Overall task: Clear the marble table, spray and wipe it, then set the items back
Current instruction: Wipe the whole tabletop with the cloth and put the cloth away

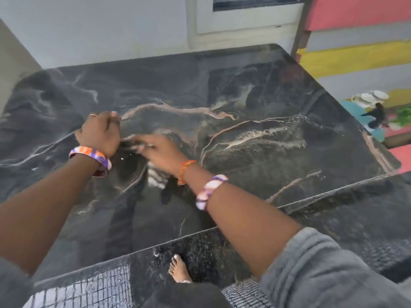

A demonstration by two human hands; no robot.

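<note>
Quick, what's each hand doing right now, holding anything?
Left hand: fingers curled on the table; cannot tell if it holds anything.
Right hand: blurred, fingers low over the table; cannot tell.

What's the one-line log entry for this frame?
stage: unclear | table: nothing seen on it | left hand: over table, blurred | right hand: over table, blurred | held item: cannot tell

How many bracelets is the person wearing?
3. One orange and purple bracelet is on the left wrist. A thin orange bracelet and a purple and white beaded bracelet are on the right wrist. The grey sleeves might hide more.
</note>
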